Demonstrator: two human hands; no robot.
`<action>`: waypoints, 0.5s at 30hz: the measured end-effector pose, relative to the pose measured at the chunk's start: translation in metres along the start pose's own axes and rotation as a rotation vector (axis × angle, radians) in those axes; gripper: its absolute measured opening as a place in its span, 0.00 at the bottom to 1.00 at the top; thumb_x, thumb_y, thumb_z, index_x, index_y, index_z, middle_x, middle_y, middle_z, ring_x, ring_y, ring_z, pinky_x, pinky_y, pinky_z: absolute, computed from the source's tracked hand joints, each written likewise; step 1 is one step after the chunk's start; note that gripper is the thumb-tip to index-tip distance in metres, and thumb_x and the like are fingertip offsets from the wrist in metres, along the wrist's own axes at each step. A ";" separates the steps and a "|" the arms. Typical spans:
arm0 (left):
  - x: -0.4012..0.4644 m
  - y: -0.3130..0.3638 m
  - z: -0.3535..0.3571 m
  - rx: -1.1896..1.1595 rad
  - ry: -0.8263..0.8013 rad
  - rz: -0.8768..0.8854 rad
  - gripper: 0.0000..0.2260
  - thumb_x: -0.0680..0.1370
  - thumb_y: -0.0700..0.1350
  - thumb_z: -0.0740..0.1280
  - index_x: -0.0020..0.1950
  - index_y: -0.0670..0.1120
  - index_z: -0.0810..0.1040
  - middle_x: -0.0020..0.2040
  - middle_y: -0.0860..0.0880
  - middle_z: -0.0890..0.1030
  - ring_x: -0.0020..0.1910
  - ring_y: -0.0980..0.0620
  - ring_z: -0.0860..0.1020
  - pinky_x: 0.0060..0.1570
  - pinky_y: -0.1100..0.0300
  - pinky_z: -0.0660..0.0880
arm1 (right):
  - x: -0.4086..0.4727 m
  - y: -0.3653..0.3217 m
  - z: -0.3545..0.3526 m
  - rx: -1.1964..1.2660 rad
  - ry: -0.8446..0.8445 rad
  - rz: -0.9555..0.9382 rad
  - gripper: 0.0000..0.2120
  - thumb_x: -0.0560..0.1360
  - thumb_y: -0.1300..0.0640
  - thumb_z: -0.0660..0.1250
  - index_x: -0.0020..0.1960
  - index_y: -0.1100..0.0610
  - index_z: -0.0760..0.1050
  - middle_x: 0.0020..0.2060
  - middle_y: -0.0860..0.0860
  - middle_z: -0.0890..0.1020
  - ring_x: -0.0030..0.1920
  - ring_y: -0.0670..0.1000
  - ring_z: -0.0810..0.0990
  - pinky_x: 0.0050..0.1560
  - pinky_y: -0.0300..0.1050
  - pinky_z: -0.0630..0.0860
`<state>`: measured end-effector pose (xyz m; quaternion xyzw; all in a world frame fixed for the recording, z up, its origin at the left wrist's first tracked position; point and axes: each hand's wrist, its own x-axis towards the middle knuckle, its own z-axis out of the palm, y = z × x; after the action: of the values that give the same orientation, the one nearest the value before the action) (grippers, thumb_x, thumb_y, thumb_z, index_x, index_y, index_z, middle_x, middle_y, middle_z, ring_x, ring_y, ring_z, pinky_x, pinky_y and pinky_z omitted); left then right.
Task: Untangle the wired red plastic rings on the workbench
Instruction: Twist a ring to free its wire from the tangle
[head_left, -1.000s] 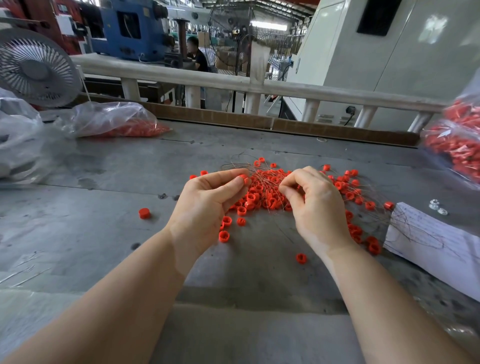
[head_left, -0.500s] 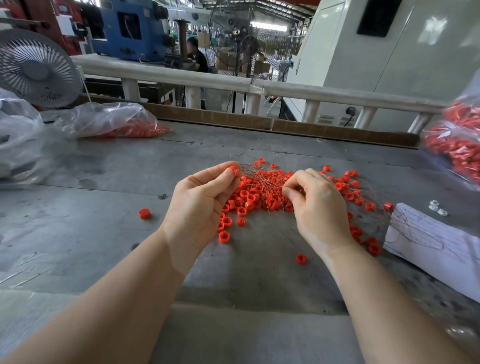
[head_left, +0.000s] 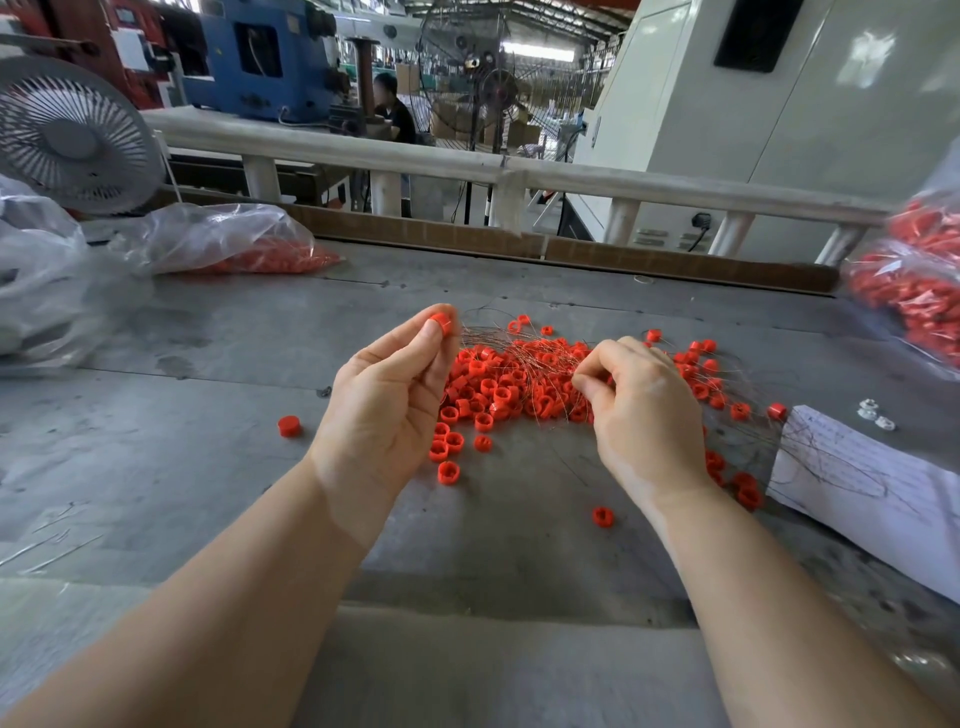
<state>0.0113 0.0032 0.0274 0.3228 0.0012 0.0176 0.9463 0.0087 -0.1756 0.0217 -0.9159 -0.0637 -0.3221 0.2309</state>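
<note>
A pile of red plastic rings (head_left: 498, 387) tangled with thin wires lies in the middle of the grey workbench (head_left: 208, 467). My left hand (head_left: 387, 410) pinches one red ring (head_left: 441, 321) between thumb and forefinger, raised above the pile's left edge, with a wire trailing from it toward the pile. My right hand (head_left: 641, 415) rests on the right part of the pile, its fingers curled and pinching the wires there. Loose rings lie scattered around, one at the left (head_left: 289, 426) and one near my right wrist (head_left: 602, 516).
A clear bag with red rings (head_left: 234, 244) lies at the back left, beside a white fan (head_left: 72, 140). Another bag of red parts (head_left: 914, 291) sits at the right edge. A white paper sheet (head_left: 862, 483) and small white nuts (head_left: 875, 415) lie at the right.
My left hand has lifted up and to the left, drawing one wired ring away from the pile. My right hand has stayed on the wires.
</note>
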 end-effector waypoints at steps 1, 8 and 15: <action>0.000 0.000 0.000 0.015 -0.002 0.000 0.08 0.74 0.33 0.64 0.45 0.37 0.82 0.40 0.46 0.84 0.40 0.55 0.83 0.39 0.69 0.78 | 0.000 0.000 0.000 -0.002 -0.003 -0.001 0.06 0.73 0.64 0.68 0.38 0.60 0.76 0.35 0.49 0.75 0.43 0.54 0.73 0.43 0.48 0.68; 0.000 -0.001 -0.003 0.191 0.008 0.018 0.07 0.75 0.37 0.65 0.48 0.43 0.82 0.42 0.50 0.84 0.43 0.57 0.82 0.50 0.63 0.78 | 0.000 0.001 0.000 -0.005 -0.040 0.003 0.05 0.74 0.63 0.68 0.39 0.59 0.77 0.35 0.48 0.75 0.43 0.53 0.73 0.44 0.46 0.67; -0.001 -0.005 -0.003 0.326 0.065 0.049 0.06 0.75 0.35 0.66 0.47 0.41 0.82 0.39 0.50 0.85 0.41 0.58 0.82 0.46 0.67 0.79 | -0.002 0.005 0.000 -0.023 -0.076 0.030 0.04 0.74 0.62 0.68 0.40 0.58 0.78 0.37 0.48 0.75 0.44 0.52 0.74 0.44 0.44 0.65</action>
<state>0.0103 0.0011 0.0226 0.4714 0.0267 0.0506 0.8801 0.0087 -0.1796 0.0188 -0.9309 -0.0551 -0.2844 0.2226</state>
